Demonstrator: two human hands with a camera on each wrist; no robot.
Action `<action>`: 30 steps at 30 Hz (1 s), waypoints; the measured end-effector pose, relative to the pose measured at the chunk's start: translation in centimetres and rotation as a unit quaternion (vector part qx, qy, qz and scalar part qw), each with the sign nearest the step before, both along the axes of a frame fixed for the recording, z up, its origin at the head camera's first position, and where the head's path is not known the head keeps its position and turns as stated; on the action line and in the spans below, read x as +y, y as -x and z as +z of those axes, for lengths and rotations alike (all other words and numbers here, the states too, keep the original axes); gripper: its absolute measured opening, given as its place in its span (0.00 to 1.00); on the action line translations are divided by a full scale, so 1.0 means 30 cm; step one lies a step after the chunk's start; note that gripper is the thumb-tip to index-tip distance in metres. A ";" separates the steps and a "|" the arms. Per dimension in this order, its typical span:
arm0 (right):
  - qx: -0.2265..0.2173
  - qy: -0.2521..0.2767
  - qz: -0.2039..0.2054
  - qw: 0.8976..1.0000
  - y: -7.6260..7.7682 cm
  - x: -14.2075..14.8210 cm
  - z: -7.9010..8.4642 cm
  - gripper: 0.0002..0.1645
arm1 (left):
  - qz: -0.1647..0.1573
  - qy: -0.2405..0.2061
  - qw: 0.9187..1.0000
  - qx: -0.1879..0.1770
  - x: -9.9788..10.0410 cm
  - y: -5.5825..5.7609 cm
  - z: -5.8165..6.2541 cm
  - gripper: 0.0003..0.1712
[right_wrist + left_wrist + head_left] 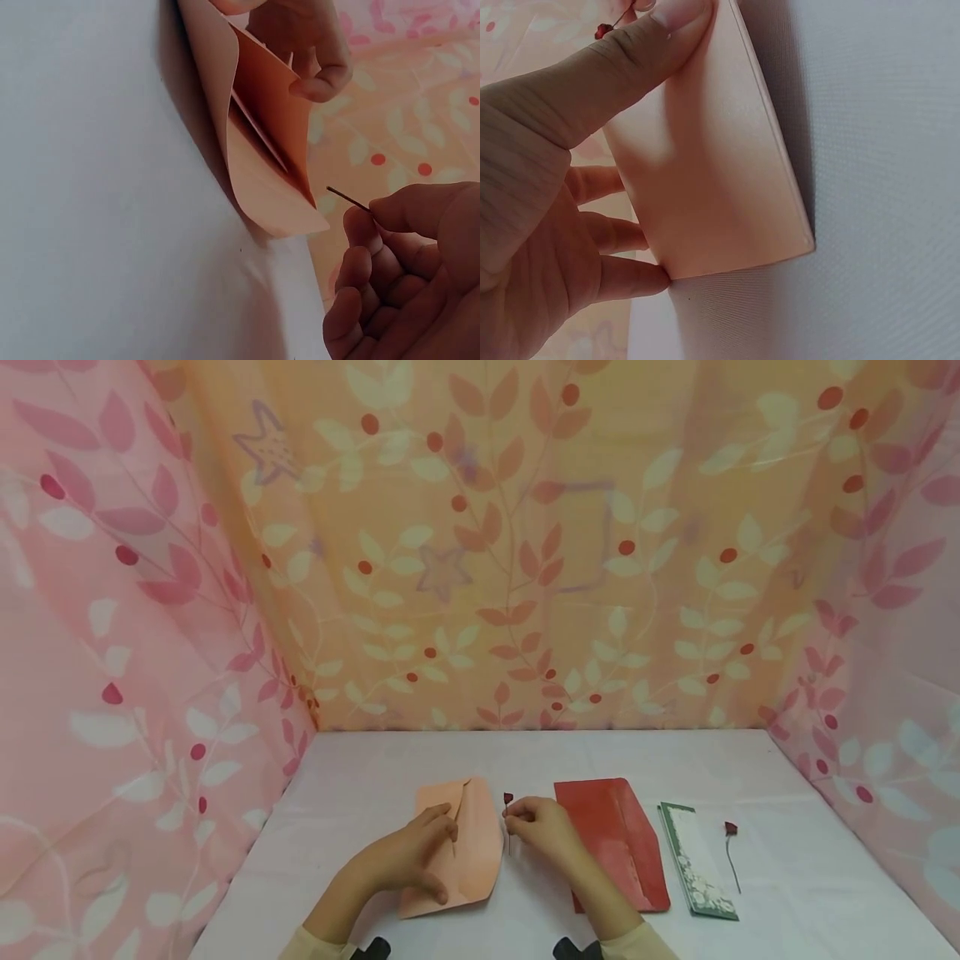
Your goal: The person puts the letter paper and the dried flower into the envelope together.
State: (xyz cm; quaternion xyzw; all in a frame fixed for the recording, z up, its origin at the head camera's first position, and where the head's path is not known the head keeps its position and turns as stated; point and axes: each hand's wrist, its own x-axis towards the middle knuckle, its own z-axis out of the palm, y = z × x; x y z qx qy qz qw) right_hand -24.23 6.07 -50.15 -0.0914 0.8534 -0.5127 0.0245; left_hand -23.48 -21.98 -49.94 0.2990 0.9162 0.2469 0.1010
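A peach envelope (480, 852) lies left of centre on the white table. My left hand (405, 856) grips it, thumb on one face and fingertips along the far edge. In the right wrist view the mouth of the envelope (270, 206) gapes, and a thin pale edge shows inside. Thumb and index finger of my right hand (543, 827) pinch the thin stem of a small red artificial rose (507, 797) just right of the envelope. The bare stem end (345, 198) points at the mouth in the right wrist view; the bloom (604, 31) appears in the left wrist view.
A red envelope (611, 835) lies beside the right forearm. Farther right are a green-bordered card with white flowers (697, 860) and a second red rose (731, 831). Patterned cloth (510, 543) hangs behind the table and on both sides.
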 end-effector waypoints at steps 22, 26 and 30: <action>-0.104 0.111 0.053 0.987 0.075 -0.122 -0.072 0.11 | -0.004 -0.003 1.000 0.001 0.006 -0.003 0.009 0.43; -0.119 0.118 0.049 0.985 0.075 -0.144 -0.085 0.10 | -0.006 -0.007 1.000 0.007 0.003 -0.003 0.006 0.43; -0.126 0.129 0.049 0.982 0.074 -0.161 -0.084 0.10 | 0.000 -0.002 1.000 0.004 -0.002 0.004 -0.005 0.43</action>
